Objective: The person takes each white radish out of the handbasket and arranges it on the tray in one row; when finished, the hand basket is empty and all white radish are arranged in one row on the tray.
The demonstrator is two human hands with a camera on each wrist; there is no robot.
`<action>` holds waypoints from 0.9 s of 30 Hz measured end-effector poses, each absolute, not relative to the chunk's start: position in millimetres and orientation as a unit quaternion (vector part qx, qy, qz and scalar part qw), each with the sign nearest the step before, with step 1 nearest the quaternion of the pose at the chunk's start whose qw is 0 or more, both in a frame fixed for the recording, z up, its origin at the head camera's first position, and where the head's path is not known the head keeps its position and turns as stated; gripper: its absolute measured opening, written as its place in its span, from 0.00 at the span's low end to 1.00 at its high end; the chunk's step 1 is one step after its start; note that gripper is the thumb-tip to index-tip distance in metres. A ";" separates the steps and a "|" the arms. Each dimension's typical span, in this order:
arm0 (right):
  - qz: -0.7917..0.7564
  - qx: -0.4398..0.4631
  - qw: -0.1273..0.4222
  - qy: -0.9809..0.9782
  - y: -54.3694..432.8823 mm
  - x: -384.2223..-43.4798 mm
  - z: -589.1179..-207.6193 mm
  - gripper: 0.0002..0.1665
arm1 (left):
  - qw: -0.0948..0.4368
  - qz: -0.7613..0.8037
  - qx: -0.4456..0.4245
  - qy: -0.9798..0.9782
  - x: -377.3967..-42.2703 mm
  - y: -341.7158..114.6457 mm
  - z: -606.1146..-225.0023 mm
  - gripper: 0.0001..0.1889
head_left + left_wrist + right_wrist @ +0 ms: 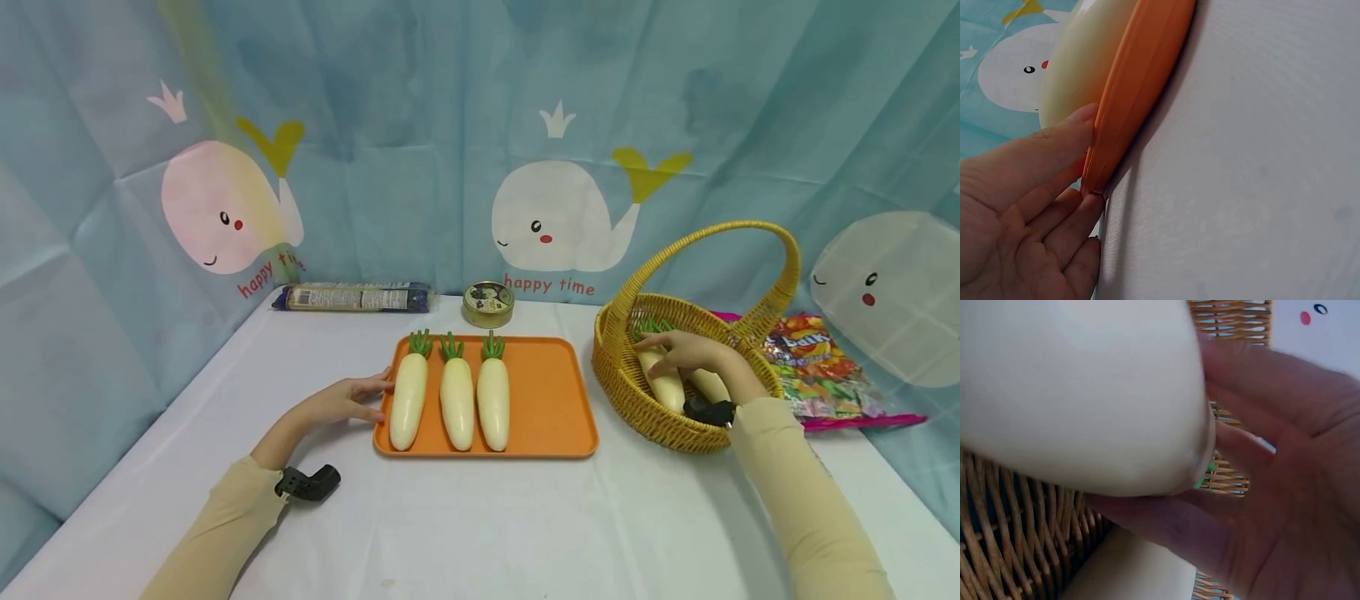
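Observation:
Three white radishes with green tops, a left one [408,402], a middle one [457,406] and a right one [493,406], lie side by side on an orange tray [551,400]. At the tray's left rim, my left hand [341,404] touches the edge with thumb and fingertips, its fingers loosely bent. My right hand [693,352] reaches into a yellow wicker basket [652,429] and grips a white radish [1091,394] between thumb and fingers. Beside it in the basket lies another radish [708,383], partly covered by the hand and wrist.
Behind the tray stand a round tin [488,305] and a long wrapped package [352,297]. Colourful candy bags [813,367] lie to the right of the basket. The basket's tall handle [720,227] arches over it. A blue whale-print curtain [420,167] hangs behind the white table.

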State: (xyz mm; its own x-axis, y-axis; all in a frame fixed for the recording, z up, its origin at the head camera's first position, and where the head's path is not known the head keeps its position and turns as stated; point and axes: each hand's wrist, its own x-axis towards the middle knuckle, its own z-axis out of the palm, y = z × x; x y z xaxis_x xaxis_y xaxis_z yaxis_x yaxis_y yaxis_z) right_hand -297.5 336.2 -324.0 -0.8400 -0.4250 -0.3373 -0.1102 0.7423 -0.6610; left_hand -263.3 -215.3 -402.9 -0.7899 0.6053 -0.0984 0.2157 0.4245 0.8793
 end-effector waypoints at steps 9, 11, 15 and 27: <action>-0.347 -0.124 0.219 0.903 336.0 -294.0 -316.2 0.37 | 0.205 0.476 0.262 0.814 -261.8 -213.5 -404.2 0.32; -0.352 -0.130 0.210 0.903 337.2 -292.6 -314.0 0.37 | 0.208 0.479 0.259 0.812 -261.3 -212.6 -404.1 0.32; -0.354 -0.143 0.191 0.905 340.1 -290.1 -304.7 0.36 | 0.207 0.472 0.265 0.815 -261.6 -212.7 -403.8 0.33; -0.430 -0.153 0.146 0.878 349.8 -272.5 -273.8 0.29 | 0.204 0.469 0.257 0.820 -267.4 -214.9 -401.6 0.34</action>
State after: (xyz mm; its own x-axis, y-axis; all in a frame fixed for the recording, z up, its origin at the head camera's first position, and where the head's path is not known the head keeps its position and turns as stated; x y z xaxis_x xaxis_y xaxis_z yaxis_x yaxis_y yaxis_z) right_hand -272.5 349.8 -273.8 -0.9108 -0.3933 -0.1252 -0.1422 0.5837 -0.7994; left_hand -267.4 -214.9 -401.6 -0.7845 0.6131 -0.0930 0.2304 0.4274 0.8742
